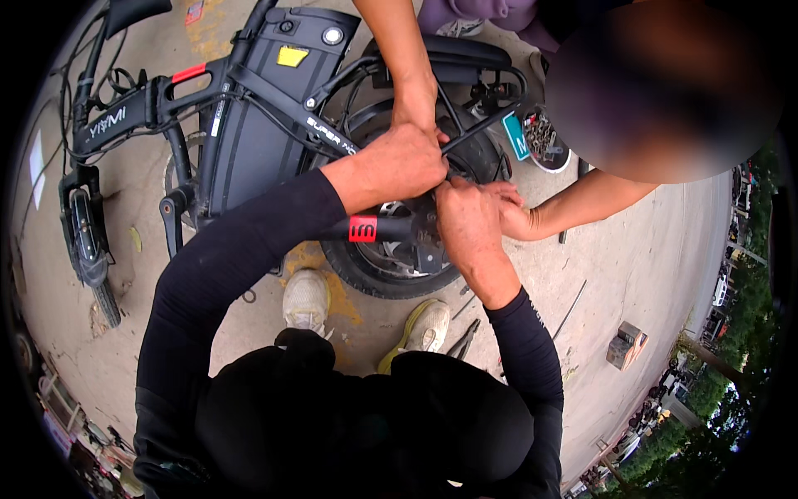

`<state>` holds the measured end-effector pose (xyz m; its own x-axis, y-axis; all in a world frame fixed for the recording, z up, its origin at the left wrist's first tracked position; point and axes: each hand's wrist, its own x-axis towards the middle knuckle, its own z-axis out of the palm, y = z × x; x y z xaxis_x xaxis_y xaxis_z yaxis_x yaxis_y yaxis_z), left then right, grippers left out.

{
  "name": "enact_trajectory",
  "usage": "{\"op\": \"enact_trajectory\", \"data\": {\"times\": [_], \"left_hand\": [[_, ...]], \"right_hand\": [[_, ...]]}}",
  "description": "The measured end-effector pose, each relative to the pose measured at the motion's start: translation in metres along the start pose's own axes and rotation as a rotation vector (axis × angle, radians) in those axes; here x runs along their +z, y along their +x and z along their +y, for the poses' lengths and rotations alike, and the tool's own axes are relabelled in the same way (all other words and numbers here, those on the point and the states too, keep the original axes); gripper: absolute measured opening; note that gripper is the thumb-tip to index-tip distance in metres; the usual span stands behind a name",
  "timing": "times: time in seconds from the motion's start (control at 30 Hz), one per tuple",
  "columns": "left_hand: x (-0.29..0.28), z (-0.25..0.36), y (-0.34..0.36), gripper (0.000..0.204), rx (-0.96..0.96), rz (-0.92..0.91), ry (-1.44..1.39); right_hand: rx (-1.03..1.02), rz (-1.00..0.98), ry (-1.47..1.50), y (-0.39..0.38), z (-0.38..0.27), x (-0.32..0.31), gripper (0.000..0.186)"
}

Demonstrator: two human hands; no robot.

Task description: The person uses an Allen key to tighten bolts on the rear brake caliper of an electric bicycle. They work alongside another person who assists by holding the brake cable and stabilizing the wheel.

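Note:
A black electric bike (266, 125) stands in front of me. Both of my hands are over the hub area of its rear wheel (378, 285). My left hand (397, 169) is closed, its knuckles up, above the frame tube (332, 229) with a red label. Close on its right, my right hand (470, 220) is also closed, fingers curled down by the tube's end. Whatever either hand grips is hidden beneath the fingers. A co-worker's one hand (416, 104) reaches down behind my left hand, and their other hand (514, 214) touches or nearly touches my right.
A tub (562, 160) of small metal parts stands beyond the wheel at right, next to a teal plate (514, 136). Pliers (468, 339), a thin rod (570, 309) and a small box (626, 345) lie on the concrete. The co-worker leans in from the far right.

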<state>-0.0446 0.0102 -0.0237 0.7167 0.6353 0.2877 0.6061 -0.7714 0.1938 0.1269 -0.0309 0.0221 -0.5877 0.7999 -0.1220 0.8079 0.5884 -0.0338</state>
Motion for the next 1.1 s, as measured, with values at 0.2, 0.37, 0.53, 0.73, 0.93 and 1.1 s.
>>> {"op": "enact_trajectory", "data": {"times": [0.2,0.37,0.53,0.73,0.93,1.1], "left_hand": [[0.013,0.001,0.007,0.016,0.025,0.012,-0.045],[0.001,-0.003,0.001,0.017,-0.007,-0.044,-0.057],[-0.002,0.0,0.003,0.019,0.003,-0.079,-0.061],[-0.002,-0.002,0.005,0.022,0.015,-0.098,-0.085],[0.004,-0.006,0.004,0.02,0.03,-0.074,-0.088],[0.008,-0.009,0.002,0.019,0.041,-0.094,-0.085]], "right_hand": [[0.0,-0.033,-0.035,-0.004,0.008,0.008,0.006],[-0.03,-0.018,0.014,0.003,0.005,0.008,0.005],[0.078,0.058,0.114,-0.005,0.003,0.009,0.005],[-0.022,0.03,0.022,-0.002,0.004,0.006,0.008],[-0.059,0.051,0.021,0.003,0.001,0.008,0.008],[0.027,0.007,0.037,0.004,-0.004,0.005,0.009]]}}
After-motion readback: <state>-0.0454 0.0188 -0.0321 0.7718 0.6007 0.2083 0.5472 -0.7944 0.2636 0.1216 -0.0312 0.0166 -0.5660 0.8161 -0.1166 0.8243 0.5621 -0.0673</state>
